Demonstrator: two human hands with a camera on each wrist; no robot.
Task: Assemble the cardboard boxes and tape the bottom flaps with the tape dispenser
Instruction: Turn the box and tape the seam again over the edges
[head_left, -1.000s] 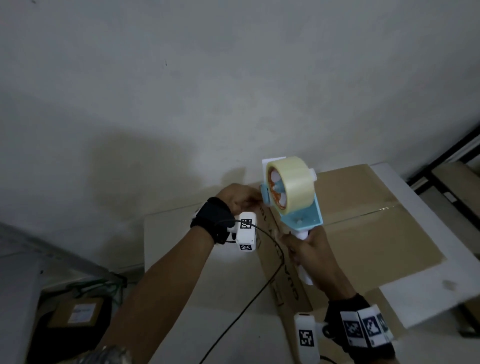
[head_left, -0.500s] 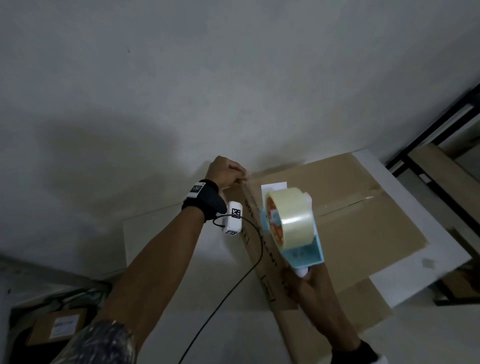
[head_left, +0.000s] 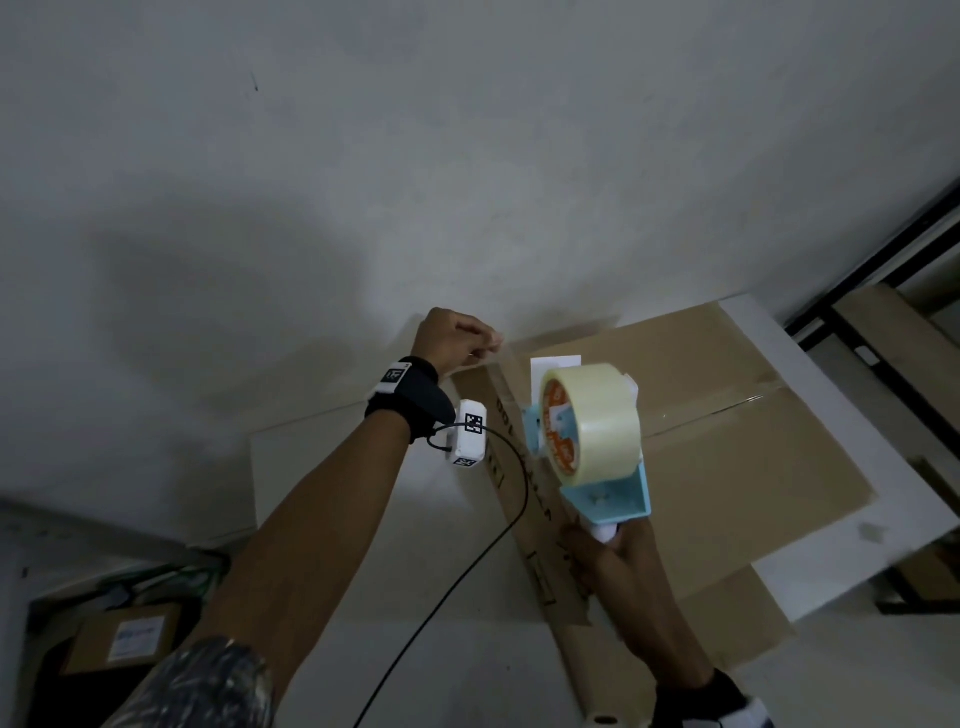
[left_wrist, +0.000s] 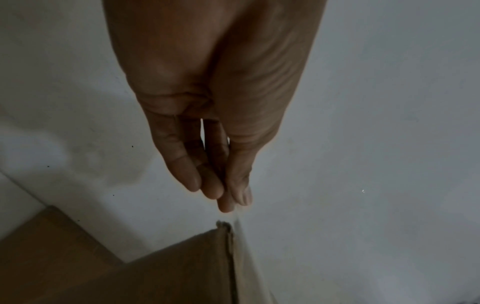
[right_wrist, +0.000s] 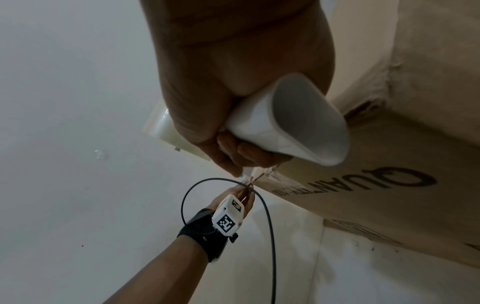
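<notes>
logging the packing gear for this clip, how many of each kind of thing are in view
large brown cardboard box on the table: 1
small brown labelled cardboard box lower left: 1
pale blue tape dispenser with white handle: 1
clear tape roll: 1
white table: 1
total: 5

We cannot see the dispenser handle (head_left: 604, 533) inside the right hand (head_left: 618, 564), only its ends. What the left hand (head_left: 453, 339) pinches between its fingertips (left_wrist: 228, 202) is too faint to tell.
</notes>
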